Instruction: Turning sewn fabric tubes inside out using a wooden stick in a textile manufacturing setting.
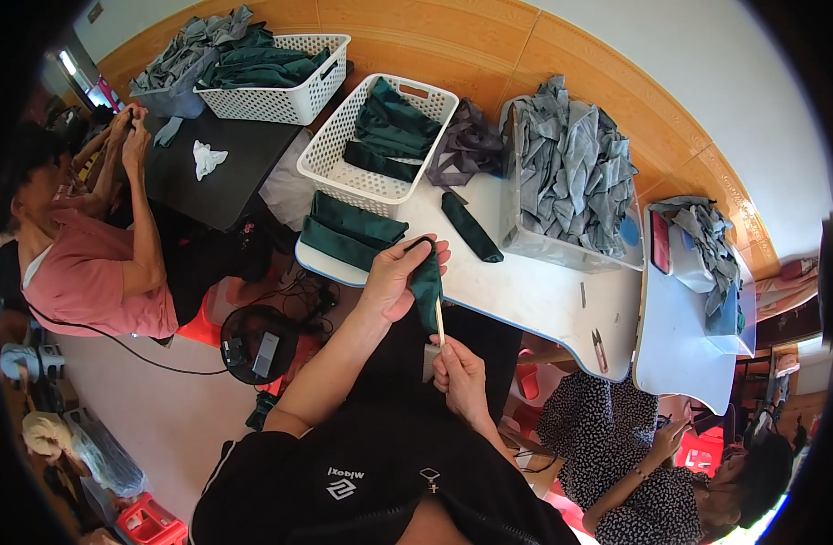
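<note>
The left hand (395, 275) is pinching a green cloth (425, 292) at centre while the right hand (460, 371) is pinching a thin stick (440, 320) against it, apparently working its shape; continuing seemingly calls for firm grips. Folded cloth (351, 222) is lying toward ten o'clock, possibly crowding the left hand, and a white basket (348, 189) is sitting toward eleven.

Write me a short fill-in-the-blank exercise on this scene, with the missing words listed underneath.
The person's left hand holds a shiny dark ____ fabric strip.
A slim pale stick is held by the person's ____ hand.
The large clear plastic bin holds heaped fabric coloured ____.
The tabletop under the small metal scissors is coloured ____.

Missing words: green; right; grey; white.
</note>
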The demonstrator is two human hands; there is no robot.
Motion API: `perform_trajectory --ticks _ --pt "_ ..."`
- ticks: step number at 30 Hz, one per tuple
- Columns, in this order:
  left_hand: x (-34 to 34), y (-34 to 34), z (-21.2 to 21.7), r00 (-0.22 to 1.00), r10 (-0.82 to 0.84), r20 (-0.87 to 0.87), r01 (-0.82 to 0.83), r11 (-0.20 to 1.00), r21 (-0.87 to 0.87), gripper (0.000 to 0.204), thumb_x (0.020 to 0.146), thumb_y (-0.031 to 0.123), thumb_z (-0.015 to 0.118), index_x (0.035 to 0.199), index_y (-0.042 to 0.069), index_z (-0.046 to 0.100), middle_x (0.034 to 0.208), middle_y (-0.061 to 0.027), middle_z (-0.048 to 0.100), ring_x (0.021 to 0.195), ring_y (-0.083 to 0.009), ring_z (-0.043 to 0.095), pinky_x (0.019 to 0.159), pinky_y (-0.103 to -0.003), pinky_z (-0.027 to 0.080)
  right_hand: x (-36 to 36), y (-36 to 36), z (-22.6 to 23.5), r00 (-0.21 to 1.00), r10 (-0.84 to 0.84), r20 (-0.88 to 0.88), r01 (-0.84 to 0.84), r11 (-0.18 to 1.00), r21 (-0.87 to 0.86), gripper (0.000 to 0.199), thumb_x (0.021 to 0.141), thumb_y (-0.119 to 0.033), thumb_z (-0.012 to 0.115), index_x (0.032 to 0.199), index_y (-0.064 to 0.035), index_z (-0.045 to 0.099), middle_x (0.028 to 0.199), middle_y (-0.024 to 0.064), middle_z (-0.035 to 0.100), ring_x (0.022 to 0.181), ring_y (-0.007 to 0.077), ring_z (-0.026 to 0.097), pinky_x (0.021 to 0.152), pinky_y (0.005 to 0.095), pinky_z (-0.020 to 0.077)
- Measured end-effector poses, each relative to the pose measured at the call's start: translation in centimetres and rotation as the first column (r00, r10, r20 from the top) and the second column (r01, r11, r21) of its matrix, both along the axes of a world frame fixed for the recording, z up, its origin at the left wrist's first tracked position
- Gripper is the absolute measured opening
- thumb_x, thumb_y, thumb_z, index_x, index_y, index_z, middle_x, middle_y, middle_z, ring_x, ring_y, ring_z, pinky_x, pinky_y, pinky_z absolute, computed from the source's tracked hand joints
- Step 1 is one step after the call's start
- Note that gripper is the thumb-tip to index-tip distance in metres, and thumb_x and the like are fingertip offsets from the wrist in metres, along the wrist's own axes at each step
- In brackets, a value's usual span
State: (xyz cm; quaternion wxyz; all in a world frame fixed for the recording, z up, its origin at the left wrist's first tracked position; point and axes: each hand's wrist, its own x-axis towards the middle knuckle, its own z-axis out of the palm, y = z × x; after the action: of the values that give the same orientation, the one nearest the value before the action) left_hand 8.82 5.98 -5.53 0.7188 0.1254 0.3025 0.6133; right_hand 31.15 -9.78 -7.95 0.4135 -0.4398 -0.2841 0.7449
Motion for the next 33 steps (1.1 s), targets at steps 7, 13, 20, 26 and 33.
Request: perform_trajectory --ticks 7,13,20,26,33 --pt "2.2 -1.0 -1.4 1.000 0.009 0.006 -0.009 1.000 0.001 0.037 0.127 0.014 0.087 0.159 -0.005 0.085 0.146 -0.0225 0.094 0.129 -0.0304 0.094 0.114 -0.049 0.080 -1.5 0.1 -0.1 0.994 -0.109 -0.006 0.109 0.993 0.055 0.039 0.141 -0.026 0.066 0.167 -0.0006 0.080 0.089 -0.0051 0.054 0.069 0.0048 0.040 0.061 0.0265 0.0293" --pt "3.0 -1.2 -1.6 0.999 -0.020 0.033 0.020 1.000 -0.001 0.037 0.127 0.019 0.088 0.155 -0.006 0.085 0.142 -0.0223 0.094 0.125 -0.0299 0.094 0.114 -0.048 0.080 -1.2 0.9 -0.5 0.990 -0.140 0.011 0.137 0.981 0.138 0.039 0.141 -0.024 0.065 0.168 -0.0004 0.080 0.089 -0.0057 0.054 0.068 0.0043 0.039 0.060 0.0271 0.0279" --pt "1.1 0.8 -0.2 0.997 -0.035 -0.076 0.037 0.999 0.034 0.032 0.128 0.018 0.086 0.150 -0.006 0.087 0.140 -0.0238 0.094 0.126 -0.0331 0.094 0.114 -0.049 0.079 -0.6 1.6 -0.2 0.996 -0.070 0.063 0.061 0.990 0.126 0.038 0.142 -0.022 0.063 0.169 -0.0007 0.080 0.089 -0.0055 0.054 0.069 0.0041 0.039 0.060 0.0264 0.0273" --pt "1.9 0.4 -0.4 0.998 0.054 -0.019 -0.054 0.998 0.026 0.029 0.128 0.014 0.085 0.148 -0.007 0.088 0.135 -0.0244 0.095 0.122 -0.0326 0.095 0.111 -0.048 0.080 -0.9 0.0 -0.2 0.997 -0.074 0.016 0.073 0.996 0.059 0.039 0.141 -0.024 0.064 0.168 -0.0007 0.080 0.089 -0.0052 0.054 0.068 0.0045 0.039 0.061 0.0266 0.0286" --pt "3.2 -1.3 -2.7 0.999 -0.043 0.012 0.043 0.999 0.031 0.029 0.129 0.017 0.085 0.145 -0.007 0.089 0.132 -0.0237 0.095 0.118 -0.0310 0.095 0.109 -0.047 0.081 -1.9 -0.3 -0.2 0.990 -0.141 0.014 0.138 0.982 0.130 0.040 0.142 -0.025 0.064 0.168 -0.0005 0.079 0.089 -0.0053 0.053 0.068 0.0046 0.039 0.061 0.0269 0.0284"
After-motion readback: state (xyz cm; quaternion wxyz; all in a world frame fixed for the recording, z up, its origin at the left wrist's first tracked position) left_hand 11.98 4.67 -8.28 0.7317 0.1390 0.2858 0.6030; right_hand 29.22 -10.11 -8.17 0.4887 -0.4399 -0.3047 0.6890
